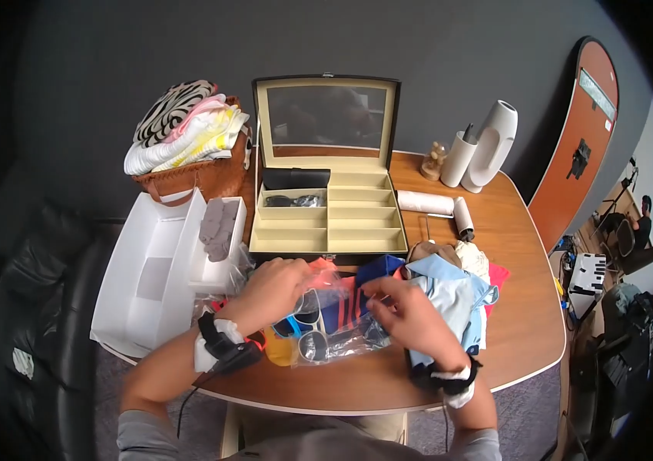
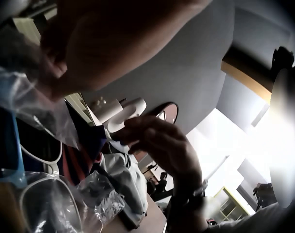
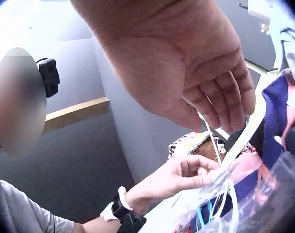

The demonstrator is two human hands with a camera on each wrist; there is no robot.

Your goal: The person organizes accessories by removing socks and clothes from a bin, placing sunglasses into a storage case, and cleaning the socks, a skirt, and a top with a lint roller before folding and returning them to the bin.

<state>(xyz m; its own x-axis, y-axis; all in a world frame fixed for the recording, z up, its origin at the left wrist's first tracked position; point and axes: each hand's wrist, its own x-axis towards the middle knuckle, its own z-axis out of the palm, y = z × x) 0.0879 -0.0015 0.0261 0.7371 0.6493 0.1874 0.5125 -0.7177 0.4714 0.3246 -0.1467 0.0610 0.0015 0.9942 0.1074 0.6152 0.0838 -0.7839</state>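
My left hand (image 1: 276, 284) pinches a clear plastic bag (image 3: 208, 187) over the front of the table. Below it lie white-framed sunglasses (image 1: 313, 344) and blue-framed sunglasses (image 1: 286, 326) among clear wrapping. Opposite, my right hand (image 1: 411, 311) hovers with loosely bent fingers and nothing in them, close by folded navy cloth (image 1: 376, 270) with coral stripes. Just behind the hands, a lidded display case (image 1: 365, 219) stands open with cream compartments. A black glasses case (image 1: 296, 178) lies in its back left, and dark wrapped glasses (image 1: 293, 201) sit in the slot before it.
White boxes (image 1: 123, 284) stand at the left, one with grey-brown cloth rolls (image 1: 220, 229). Behind them a brown basket (image 1: 203, 177) holds folded textiles. Light blue clothing (image 1: 449, 288) is heaped at right. White vases (image 1: 492, 146) and a paper roll (image 1: 425, 203) occupy the back right.
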